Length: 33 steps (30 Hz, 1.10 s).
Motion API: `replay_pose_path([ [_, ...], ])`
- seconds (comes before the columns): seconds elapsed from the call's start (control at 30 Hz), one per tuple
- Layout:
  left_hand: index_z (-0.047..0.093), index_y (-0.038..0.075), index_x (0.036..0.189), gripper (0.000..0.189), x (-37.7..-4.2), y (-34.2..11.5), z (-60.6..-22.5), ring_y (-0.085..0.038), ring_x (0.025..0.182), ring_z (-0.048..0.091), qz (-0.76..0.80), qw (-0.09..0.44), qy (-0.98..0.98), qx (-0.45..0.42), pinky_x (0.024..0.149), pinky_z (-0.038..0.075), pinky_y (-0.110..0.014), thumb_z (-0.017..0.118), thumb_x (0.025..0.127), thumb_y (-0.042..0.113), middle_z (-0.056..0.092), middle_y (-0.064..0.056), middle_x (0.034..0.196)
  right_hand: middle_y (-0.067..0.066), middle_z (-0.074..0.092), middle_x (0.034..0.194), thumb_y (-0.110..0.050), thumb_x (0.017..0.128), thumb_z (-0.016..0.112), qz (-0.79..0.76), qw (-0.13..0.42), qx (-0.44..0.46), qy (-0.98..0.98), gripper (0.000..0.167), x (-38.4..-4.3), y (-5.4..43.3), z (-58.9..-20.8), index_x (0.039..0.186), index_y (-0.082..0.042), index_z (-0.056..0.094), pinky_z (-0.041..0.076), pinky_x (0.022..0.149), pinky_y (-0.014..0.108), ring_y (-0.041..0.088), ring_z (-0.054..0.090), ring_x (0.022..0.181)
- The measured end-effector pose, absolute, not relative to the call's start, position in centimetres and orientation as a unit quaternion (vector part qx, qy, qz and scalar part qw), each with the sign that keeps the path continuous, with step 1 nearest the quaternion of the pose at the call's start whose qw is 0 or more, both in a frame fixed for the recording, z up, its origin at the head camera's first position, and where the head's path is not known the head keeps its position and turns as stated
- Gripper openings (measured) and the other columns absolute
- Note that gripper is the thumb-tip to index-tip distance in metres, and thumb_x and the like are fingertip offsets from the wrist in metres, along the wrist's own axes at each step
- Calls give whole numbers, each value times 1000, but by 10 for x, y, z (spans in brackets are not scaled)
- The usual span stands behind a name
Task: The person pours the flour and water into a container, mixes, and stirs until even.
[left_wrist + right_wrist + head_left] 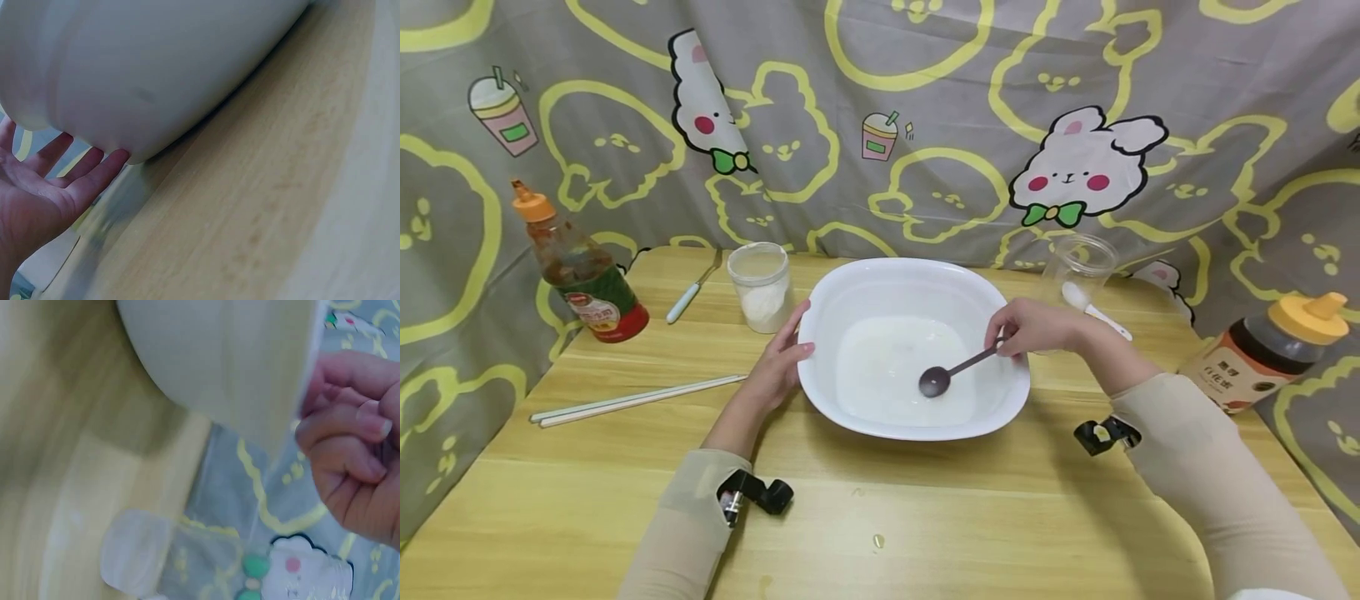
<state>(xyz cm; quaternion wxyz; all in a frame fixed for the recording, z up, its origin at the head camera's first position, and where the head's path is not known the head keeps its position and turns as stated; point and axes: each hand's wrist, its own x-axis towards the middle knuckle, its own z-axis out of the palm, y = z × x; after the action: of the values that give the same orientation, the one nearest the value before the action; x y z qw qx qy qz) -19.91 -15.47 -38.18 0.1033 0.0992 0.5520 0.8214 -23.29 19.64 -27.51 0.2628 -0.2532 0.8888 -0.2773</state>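
Observation:
A white basin with milky white contents stands on the table. At its left side is my left hand, thumb over the rim and fingers against the outer wall, holding it. In the left wrist view, several fingertips touch the underside of the basin wall. My right hand, above the right rim, pinches the handle end of a dark brown spoon. The spoon's round head is over the white contents. The right wrist view shows curled fingers beside the rim; the spoon is hidden there.
Behind the left hand is a jar of white powder. A light-handled utensil, chopsticks and a red sauce bottle lie or stand left. Rightward are a clear jar, a white spoon and a yellow-capped honey bottle.

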Motion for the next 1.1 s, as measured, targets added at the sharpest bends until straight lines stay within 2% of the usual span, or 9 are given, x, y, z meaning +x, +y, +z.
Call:
replay_pose_path([
  [0.13,18,21,139,69,-199,-155,-382,-35,111,34,821,102,552,99,79,44,-41,47,78,6,22,-16,135,6,55,59,2,73,54,-248,223,-216,918,14,-241,201,-270,85,1,62,41,56,28,18,51,55],
  [0.33,18,20,139,69,-199,-155,-382,-34,112,34,824,101,548,100,78,45,-38,46,79,4,21,-16,136,5,55,59,-1,76,53,-243,167,-161,942,15,-258,191,-279,88,1,60,38,58,28,20,50,60],
  [0.53,18,20,139,69,-199,-156,-382,-37,114,30,826,102,546,98,78,45,-37,47,78,4,21,-15,136,6,58,60,-1,76,55,-297,142,-172,928,14,-268,161,-293,88,2,60,35,56,27,27,53,65],
  [0.7,18,20,139,69,-199,-155,-382,-37,115,29,825,102,546,100,79,44,-38,47,78,4,21,-15,136,8,59,62,-3,78,57,-351,183,-199,897,13,-267,139,-307,90,0,61,35,52,26,32,51,65],
  [0.97,18,20,139,69,-199,-155,-382,-36,113,33,825,98,548,99,77,46,-35,47,78,4,22,-17,135,8,57,61,-5,78,58,-367,262,-244,859,12,-244,133,-309,90,-4,62,32,49,24,15,39,51],
  [1.1,18,20,139,69,-199,-154,-382,-36,114,31,824,98,548,100,78,45,-35,46,78,4,22,-17,136,8,56,57,-2,78,57,-353,284,-281,846,12,-232,143,-304,88,-2,63,34,50,23,21,44,52],
])
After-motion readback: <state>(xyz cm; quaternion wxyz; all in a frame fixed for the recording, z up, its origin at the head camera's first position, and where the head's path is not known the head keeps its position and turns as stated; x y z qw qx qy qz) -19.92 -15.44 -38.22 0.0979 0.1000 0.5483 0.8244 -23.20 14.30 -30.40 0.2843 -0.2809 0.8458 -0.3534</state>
